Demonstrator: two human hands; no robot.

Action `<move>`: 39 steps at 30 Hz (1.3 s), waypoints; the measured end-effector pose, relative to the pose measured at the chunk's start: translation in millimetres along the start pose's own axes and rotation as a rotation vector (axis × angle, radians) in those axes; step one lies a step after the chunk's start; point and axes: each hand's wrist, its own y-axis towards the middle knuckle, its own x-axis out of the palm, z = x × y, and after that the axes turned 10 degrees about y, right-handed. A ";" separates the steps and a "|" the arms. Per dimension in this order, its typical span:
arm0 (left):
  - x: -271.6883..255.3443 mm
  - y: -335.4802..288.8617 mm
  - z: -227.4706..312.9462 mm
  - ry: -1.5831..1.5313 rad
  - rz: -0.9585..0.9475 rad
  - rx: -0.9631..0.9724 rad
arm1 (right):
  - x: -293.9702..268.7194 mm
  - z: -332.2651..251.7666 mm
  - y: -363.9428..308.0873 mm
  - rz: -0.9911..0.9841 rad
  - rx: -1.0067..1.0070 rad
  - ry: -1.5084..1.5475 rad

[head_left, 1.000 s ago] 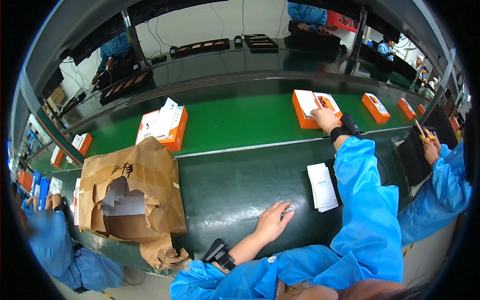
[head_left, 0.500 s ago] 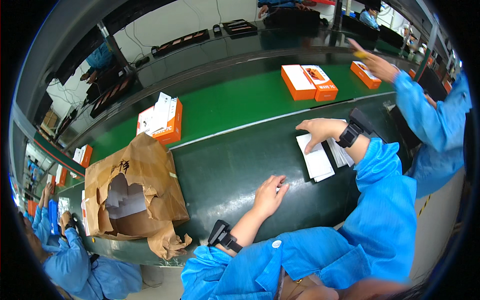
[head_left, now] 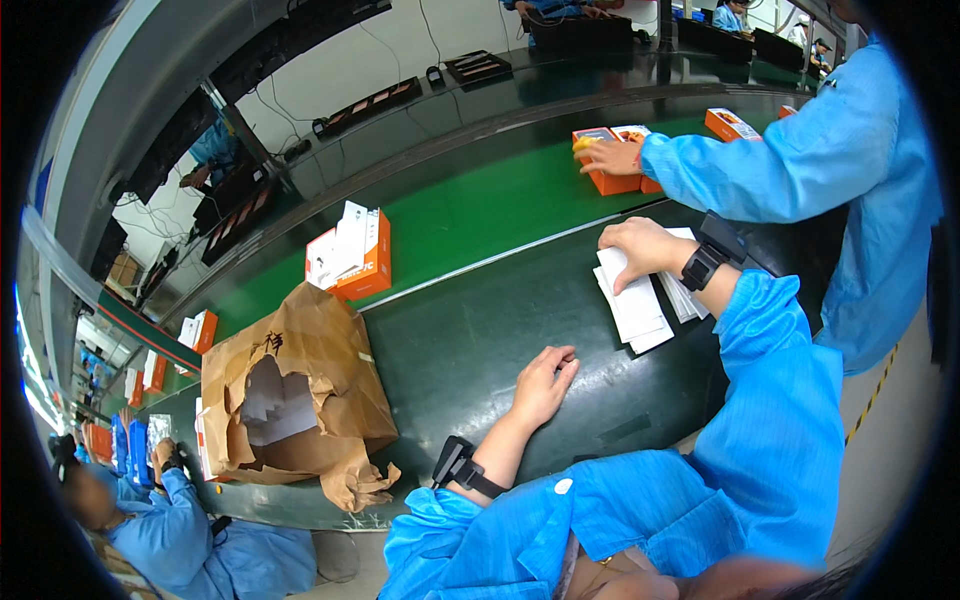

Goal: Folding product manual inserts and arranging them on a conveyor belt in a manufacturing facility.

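My right hand (head_left: 643,250) is bent over the far end of a slightly fanned stack of white leaflets (head_left: 637,312), its thumb on the top sheet and its fingers curled round the far edge. Under my right wrist lies a second white stack (head_left: 682,298), partly hidden by the hand. On the dark green work surface (head_left: 470,370) rests my left hand (head_left: 543,388), fingers loosely bent, thumb apart, holding nothing. Left of it stands a torn brown paper bag (head_left: 345,375), with white papers (head_left: 278,408) visible through the hole.
Along the green belt (head_left: 480,210) stand several orange boxes, one with white leaflets on top (head_left: 375,262). At the right, a co-worker's hand (head_left: 608,156) touches an orange box (head_left: 612,182). Another person (head_left: 190,520) works at lower left. A metal edge strip (head_left: 500,258) borders the belt.
My right hand has come down and closed on the stack's far end. The co-worker's arm has reached left to the paired orange boxes. The whole view has shifted slightly; my left hand stays on the surface.
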 end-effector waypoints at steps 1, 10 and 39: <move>1.0 0.5 0.2 -0.003 0.001 0.005 | -4.5 -1.6 -2.3 0.022 0.009 -0.013; -9.6 16.8 -16.7 -0.437 0.448 -0.193 | 11.9 -117.6 -52.0 0.207 0.014 1.120; -28.7 -20.5 51.8 0.809 0.244 0.224 | 90.3 -147.5 -26.6 0.493 0.132 2.502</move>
